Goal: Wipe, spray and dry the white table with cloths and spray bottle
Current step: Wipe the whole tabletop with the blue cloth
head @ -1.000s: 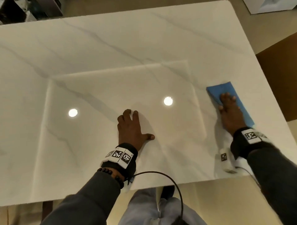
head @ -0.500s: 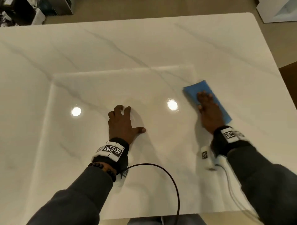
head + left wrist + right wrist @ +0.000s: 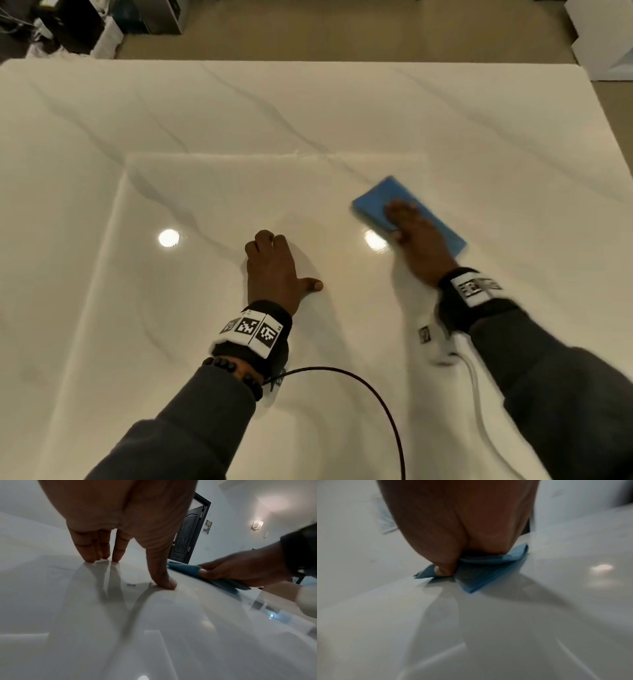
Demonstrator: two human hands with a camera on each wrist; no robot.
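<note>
A folded blue cloth lies flat on the glossy white marble-patterned table, right of centre. My right hand presses down on it with flat fingers, and the thumb rests on its near edge. The blue cloth sticks out from under the palm in the right wrist view. My left hand rests on its fingertips on the bare table at the middle, thumb spread to the right, holding nothing. In the left wrist view the left fingertips touch the surface, with the cloth beyond the thumb. No spray bottle is in view.
A black cable loops from my left wrist over the near table, and a white cable trails from my right wrist. Dark clutter sits on the floor beyond the far left corner. A white box stands past the far right corner.
My right hand has slid the blue cloth leftward across the table from near the right edge toward the centre. The left hand has stayed planted on the table.
</note>
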